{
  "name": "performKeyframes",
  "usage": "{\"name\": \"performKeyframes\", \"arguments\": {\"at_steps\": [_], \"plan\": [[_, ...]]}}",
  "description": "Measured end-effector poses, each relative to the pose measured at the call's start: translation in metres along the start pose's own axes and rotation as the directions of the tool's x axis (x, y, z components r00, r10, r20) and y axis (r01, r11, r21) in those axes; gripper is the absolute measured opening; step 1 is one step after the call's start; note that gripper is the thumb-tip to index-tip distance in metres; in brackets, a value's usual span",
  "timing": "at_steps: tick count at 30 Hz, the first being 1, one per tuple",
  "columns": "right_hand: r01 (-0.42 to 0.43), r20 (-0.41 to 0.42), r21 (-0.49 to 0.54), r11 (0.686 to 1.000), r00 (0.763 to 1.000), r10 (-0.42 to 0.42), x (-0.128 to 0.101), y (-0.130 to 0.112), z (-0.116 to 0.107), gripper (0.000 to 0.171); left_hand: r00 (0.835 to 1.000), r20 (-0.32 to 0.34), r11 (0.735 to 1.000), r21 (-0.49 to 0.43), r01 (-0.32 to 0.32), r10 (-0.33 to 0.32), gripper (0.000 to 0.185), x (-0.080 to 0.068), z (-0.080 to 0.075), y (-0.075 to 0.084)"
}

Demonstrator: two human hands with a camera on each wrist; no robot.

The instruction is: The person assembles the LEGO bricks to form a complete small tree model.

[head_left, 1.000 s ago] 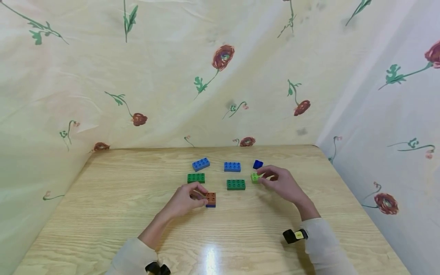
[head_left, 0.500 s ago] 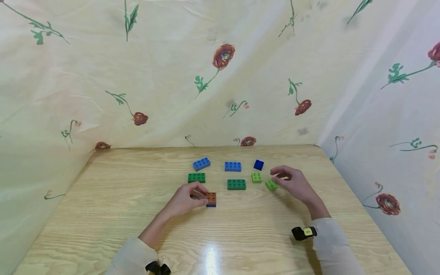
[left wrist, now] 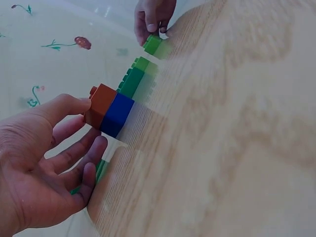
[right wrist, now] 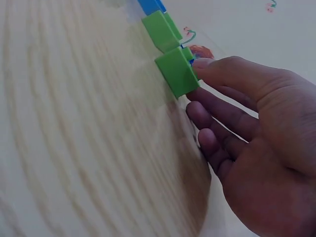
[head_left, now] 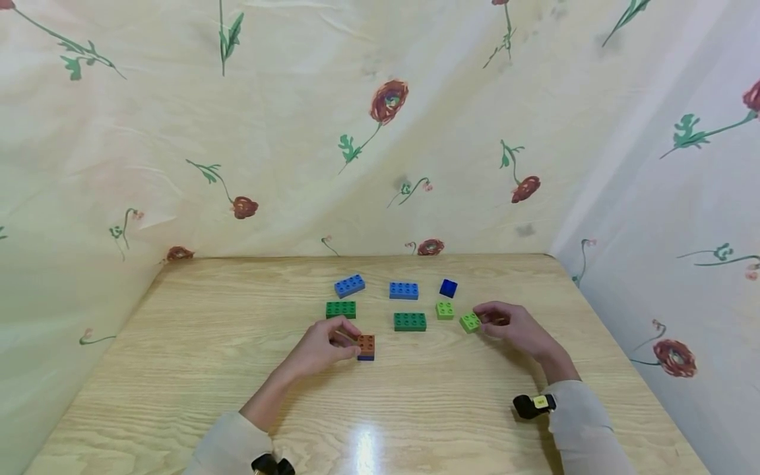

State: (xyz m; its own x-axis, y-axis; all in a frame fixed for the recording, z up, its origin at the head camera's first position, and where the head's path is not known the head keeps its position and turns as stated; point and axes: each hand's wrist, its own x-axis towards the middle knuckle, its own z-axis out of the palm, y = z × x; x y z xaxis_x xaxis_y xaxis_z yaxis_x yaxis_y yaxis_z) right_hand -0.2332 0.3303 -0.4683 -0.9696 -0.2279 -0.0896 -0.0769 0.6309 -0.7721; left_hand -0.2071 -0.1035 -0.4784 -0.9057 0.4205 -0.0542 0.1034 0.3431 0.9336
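Observation:
My left hand point(head_left: 323, 346) pinches an orange toy building brick point(head_left: 366, 342) that sits on a dark blue brick point(left wrist: 117, 114); the pair rests on the table. In the left wrist view the thumb lies against the orange brick, with the other fingers curled beside and below it. At the right, my right hand point(head_left: 516, 326) holds a small light green brick point(head_left: 470, 322) by its near right side, thumb and finger on it. That brick stands turned at an angle on the table. A second light green brick point(head_left: 444, 311) lies just to its left.
Two green bricks point(head_left: 410, 322) point(head_left: 341, 310) lie between and beyond the hands. Behind them are two blue bricks point(head_left: 404, 291) point(head_left: 349, 285) and a small dark blue brick point(head_left: 448, 288). A flowered cloth point(head_left: 309, 132) hangs behind the wooden table point(head_left: 178, 369).
My right hand has moved right from the left light green brick, which now shows fully, to the other light green brick and taken hold of it. The left hand has kept its grip.

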Motion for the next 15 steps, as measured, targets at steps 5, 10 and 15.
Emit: {"name": "performKeyframes", "arguments": {"at_steps": [5, 10, 15], "plan": [[0.003, 0.018, -0.028, 1.000, 1.000, -0.003, 0.0023, 0.0042, -0.0010, 0.041, 1.000, 0.000, 1.000, -0.001, 0.001, -0.001, 0.022, -0.0007, -0.0007, 0.0004], [0.007, 0.026, -0.018, 1.000, 1.000, -0.007, 0.0045, 0.0059, -0.0018, 0.044, 1.000, -0.003, 1.000, -0.003, -0.001, 0.001, 0.022, 0.0003, -0.0009, -0.0008], [0.007, 0.041, -0.010, 1.000, 0.999, -0.007, 0.0068, 0.0066, -0.0018, 0.046, 1.000, 0.000, 1.000, -0.007, -0.007, 0.007, 0.022, 0.0002, -0.0008, -0.0008]]}}
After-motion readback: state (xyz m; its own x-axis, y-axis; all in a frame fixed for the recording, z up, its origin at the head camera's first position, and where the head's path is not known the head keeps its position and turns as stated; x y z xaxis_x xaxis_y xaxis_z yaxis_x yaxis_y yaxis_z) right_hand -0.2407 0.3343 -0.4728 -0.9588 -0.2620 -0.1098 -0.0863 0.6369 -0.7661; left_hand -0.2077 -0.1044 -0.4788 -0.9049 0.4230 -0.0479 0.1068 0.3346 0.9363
